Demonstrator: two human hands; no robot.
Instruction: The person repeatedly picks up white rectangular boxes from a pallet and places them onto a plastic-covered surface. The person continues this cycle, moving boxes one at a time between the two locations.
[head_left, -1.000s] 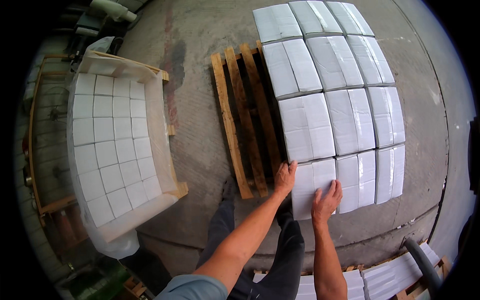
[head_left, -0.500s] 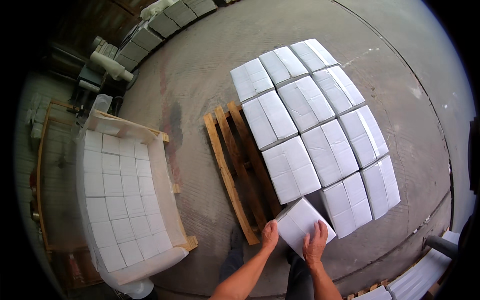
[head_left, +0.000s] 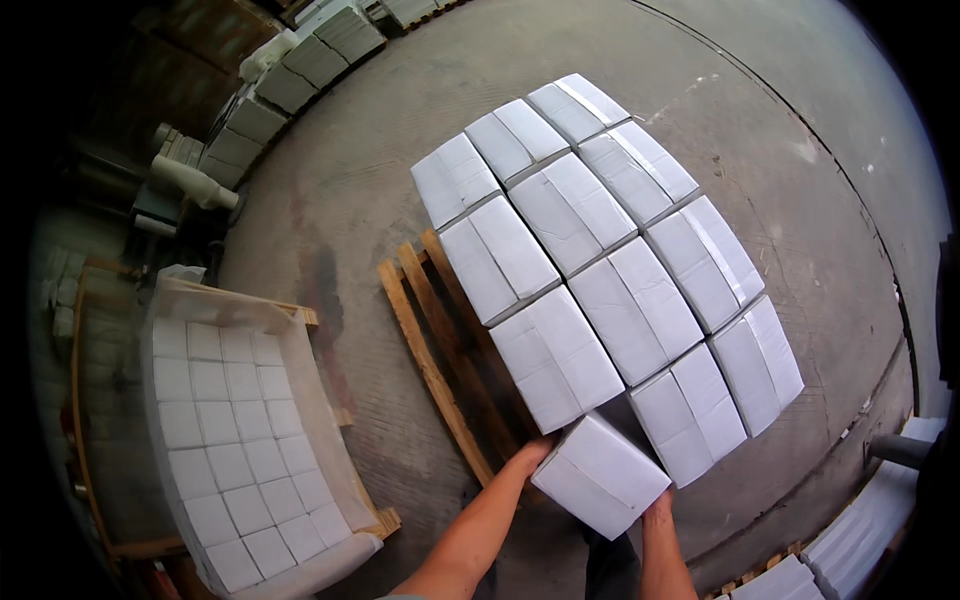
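Observation:
Tilted between my two hands is a white box (head_left: 602, 476) with a seam across its top. My left hand (head_left: 532, 456) grips its left side, the fingertips partly hidden by the box. At the lower right corner my right hand (head_left: 657, 500) supports it from the side and below, its fingers mostly out of sight. The box's far corner lies close to a gap in the near row of a stack of white boxes (head_left: 556, 358). A wooden pallet (head_left: 440, 372) sticks out on the left side of that stack.
To the left, small white boxes (head_left: 235, 456) stand in rows within a translucent wrap (head_left: 318, 430) on a pallet. Further stacks (head_left: 285, 88) line the far left wall beside a film roll (head_left: 195, 182). A grey tube (head_left: 900, 450) lies over white material at lower right.
My right hand has gone from the top of the box to its lower right corner. The box has turned a little, and my left hand reaches further around its side.

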